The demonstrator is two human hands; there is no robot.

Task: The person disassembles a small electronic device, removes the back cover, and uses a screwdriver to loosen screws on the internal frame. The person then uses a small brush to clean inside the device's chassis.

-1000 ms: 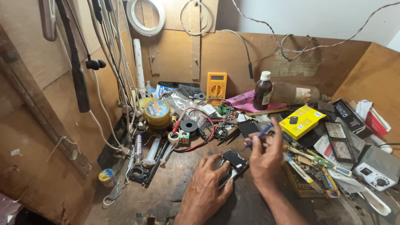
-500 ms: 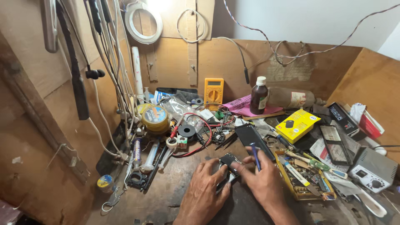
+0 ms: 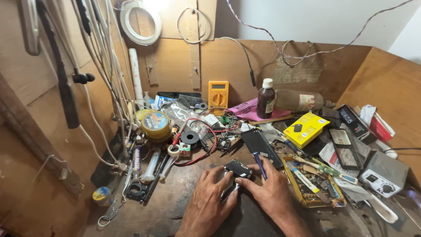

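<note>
Both hands pinch a small black device [image 3: 237,169] low on the cluttered workbench [image 3: 175,193]. Left hand [image 3: 210,199] fingers curl on its edge; right hand [image 3: 269,191] also grips a blue screwdriver [image 3: 259,164]. The tip could slip and gouge it, or loose parts vanish among the clutter.

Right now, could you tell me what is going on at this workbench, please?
A person is bent over a cluttered wooden bench. Both hands grip a small black rectangular device: the left hand steadies its near side, and the right hand also pinches a thin blue-handled tool. A yellow multimeter stands against the back wall.
</note>
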